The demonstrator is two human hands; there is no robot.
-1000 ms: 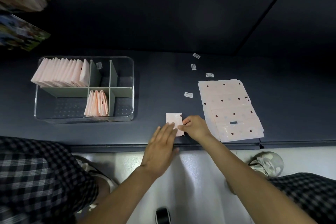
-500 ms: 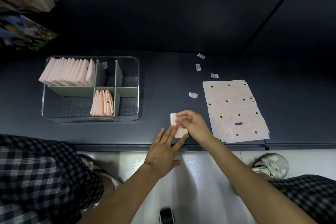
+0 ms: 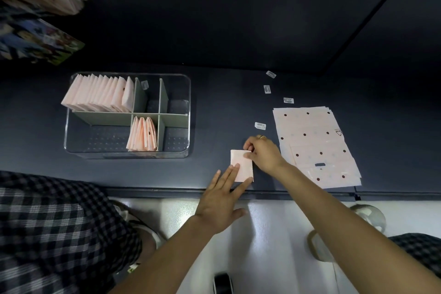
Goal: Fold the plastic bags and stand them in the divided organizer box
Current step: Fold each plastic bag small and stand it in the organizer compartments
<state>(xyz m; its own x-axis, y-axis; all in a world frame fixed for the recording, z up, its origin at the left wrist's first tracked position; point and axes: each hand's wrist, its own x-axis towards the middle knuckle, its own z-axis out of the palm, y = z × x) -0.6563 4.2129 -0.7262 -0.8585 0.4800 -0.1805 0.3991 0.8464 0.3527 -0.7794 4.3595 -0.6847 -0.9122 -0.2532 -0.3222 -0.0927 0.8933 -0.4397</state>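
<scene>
Here, the left hand [image 3: 222, 200] lies flat with straight fingers pressing the near edge of a small folded pale-pink plastic bag [image 3: 241, 164] on the dark tabletop [image 3: 214, 107]. The right hand [image 3: 262, 153], fingers curled, pinches the bag's far right corner, well right of the clear divided organizer box [image 3: 186, 112].

On the dark tabletop [image 3: 214, 93], the left hand [image 3: 223, 198] presses flat on a small folded pink plastic bag [image 3: 241, 164] — the right hand [image 3: 263, 154] pinches its far corner.
</scene>
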